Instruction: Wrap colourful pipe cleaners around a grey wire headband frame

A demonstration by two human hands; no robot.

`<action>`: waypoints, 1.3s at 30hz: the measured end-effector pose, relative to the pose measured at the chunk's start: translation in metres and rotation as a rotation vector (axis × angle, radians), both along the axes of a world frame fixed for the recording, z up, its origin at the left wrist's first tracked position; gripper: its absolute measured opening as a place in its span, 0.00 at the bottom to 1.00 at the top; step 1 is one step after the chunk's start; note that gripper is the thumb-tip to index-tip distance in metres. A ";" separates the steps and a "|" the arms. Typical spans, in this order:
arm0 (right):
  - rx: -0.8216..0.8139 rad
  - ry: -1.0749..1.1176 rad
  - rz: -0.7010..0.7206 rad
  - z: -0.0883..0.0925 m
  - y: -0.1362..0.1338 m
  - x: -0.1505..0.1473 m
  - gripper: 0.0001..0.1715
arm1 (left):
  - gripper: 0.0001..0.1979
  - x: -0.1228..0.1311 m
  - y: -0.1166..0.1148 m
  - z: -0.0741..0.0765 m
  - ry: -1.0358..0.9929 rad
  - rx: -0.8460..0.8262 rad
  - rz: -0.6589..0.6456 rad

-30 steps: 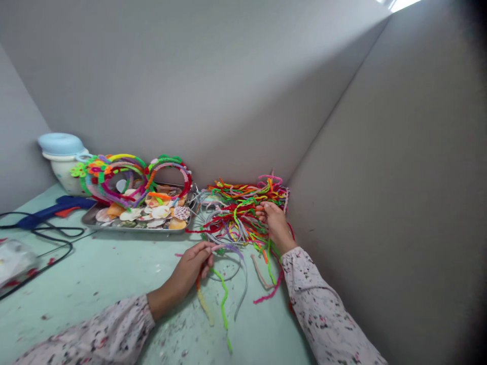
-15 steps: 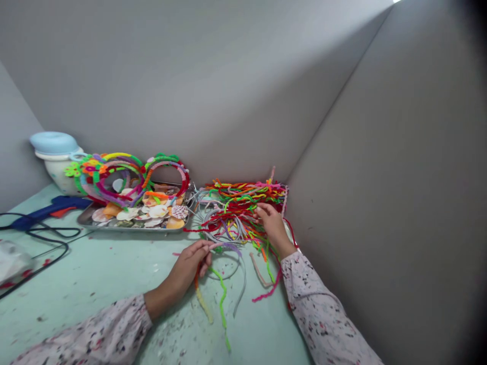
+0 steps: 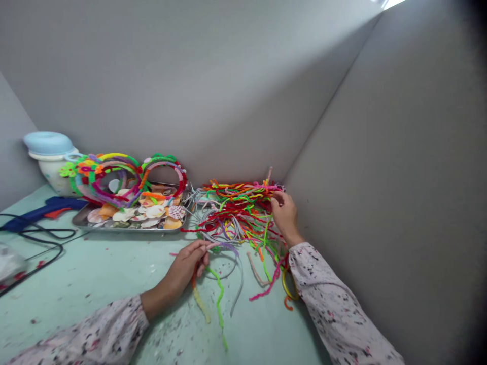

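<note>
My left hand (image 3: 186,266) rests on the green table, fingers closed on a grey headband (image 3: 236,263) partly wrapped in purple, together with a few loose pipe cleaners (image 3: 216,299) that trail toward me. My right hand (image 3: 284,215) reaches into a tangled pile of coloured pipe cleaners (image 3: 239,208) in the corner, its fingers pinched on strands at the pile's far right. Bare grey headbands (image 3: 213,223) lie at the pile's left edge.
A metal tray (image 3: 81,219) of seashells holds several pipe-cleaner-wrapped headbands (image 3: 125,175). A blue glue gun (image 3: 38,210) with a black cord (image 3: 41,248) lies at the left, beside a lidded white pot (image 3: 51,157). Grey panel walls (image 3: 380,177) close in behind and on the right.
My right hand has moved from the pile's middle up to its far right edge, lifting strands. My left hand has stayed put with the headband.
</note>
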State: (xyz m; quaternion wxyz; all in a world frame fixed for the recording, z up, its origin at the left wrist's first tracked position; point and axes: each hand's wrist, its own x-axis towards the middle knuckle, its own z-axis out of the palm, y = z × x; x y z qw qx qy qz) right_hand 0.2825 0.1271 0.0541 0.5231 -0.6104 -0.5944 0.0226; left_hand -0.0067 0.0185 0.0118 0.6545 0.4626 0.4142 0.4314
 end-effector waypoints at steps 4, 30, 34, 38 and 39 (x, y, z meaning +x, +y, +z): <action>-0.066 -0.500 0.318 0.016 0.011 -0.027 0.22 | 0.15 0.000 0.000 -0.002 -0.006 0.002 0.010; -0.452 -1.092 0.367 0.030 0.073 -0.038 0.57 | 0.12 -0.002 -0.001 -0.003 0.008 0.054 -0.026; -0.442 -1.169 0.332 0.030 0.068 -0.042 0.40 | 0.12 -0.002 0.000 -0.003 0.019 0.056 -0.033; -0.461 -1.176 0.336 0.029 0.071 -0.044 0.32 | 0.13 -0.003 0.000 -0.004 0.025 0.050 -0.027; -0.459 -1.175 0.338 0.029 0.072 -0.044 0.31 | 0.12 -0.003 0.000 -0.004 0.025 0.052 -0.025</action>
